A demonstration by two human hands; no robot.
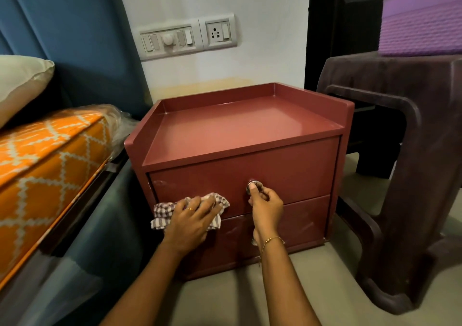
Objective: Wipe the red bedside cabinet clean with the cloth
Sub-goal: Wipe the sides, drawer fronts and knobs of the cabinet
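the red bedside cabinet stands on the floor between the bed and a dark plastic stool. the left hand, fingers flat, presses the checked cloth against the upper drawer front. the right hand pinches the metal drawer knob.

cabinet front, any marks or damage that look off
Yes: pale scuffs mark the top drawer near its left corner, and fainter smears show on the lower drawer. The wall behind has a yellowish stain. Nothing is askew or spilled.
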